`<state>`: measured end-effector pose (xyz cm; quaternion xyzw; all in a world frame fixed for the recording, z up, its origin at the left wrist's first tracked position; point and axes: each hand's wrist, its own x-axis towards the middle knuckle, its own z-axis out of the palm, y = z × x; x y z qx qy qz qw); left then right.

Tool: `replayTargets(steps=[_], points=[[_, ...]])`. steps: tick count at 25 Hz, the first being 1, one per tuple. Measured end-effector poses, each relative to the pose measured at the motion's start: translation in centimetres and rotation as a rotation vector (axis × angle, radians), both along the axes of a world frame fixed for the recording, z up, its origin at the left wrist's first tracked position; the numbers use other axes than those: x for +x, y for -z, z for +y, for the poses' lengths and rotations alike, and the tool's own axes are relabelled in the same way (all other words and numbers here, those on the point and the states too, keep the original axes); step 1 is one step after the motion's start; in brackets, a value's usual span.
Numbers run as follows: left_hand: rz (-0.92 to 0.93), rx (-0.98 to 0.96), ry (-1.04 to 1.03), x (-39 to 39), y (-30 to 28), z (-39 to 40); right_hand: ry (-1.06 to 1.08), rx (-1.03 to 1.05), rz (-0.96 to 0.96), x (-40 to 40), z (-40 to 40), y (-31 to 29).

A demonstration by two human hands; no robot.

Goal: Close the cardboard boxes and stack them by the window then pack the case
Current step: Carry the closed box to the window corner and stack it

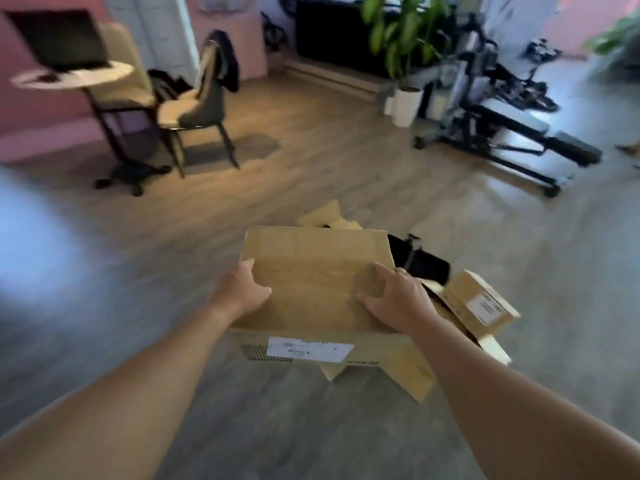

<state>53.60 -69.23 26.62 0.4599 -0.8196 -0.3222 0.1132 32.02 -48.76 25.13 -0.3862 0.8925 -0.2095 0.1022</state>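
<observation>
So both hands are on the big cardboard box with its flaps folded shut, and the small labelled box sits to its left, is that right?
Not quite. In the head view the small labelled box sits to the right of the big cardboard box, not its left. Both the left hand and right hand do hold the big box, flaps shut.

I hold a cardboard box (pixel 311 271) from both sides, my left hand (pixel 242 289) gripping its left edge, my right hand (pixel 394 296) curled over the closed flaps. A smaller labelled box (pixel 481 306) lies just right; a black case (pixel 422 261) sits behind.
</observation>
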Motion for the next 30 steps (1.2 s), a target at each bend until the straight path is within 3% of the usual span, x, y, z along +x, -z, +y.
replayTargets(steps=[7, 14, 30], points=[[0.044, -0.062, -0.309, 22.6, -10.8, -12.4, -0.339, -0.004, 0.037, 17.4, -19.9, -12.3], [-0.096, -0.164, -0.537, 40.3, -16.3, -24.3, -0.549, -0.052, 0.046, 33.2, -37.6, -17.5], [-0.096, -0.176, -0.818, 54.1, -18.0, -61.2, -0.901, -0.158, 0.027, 46.2, -86.2, -18.6]])
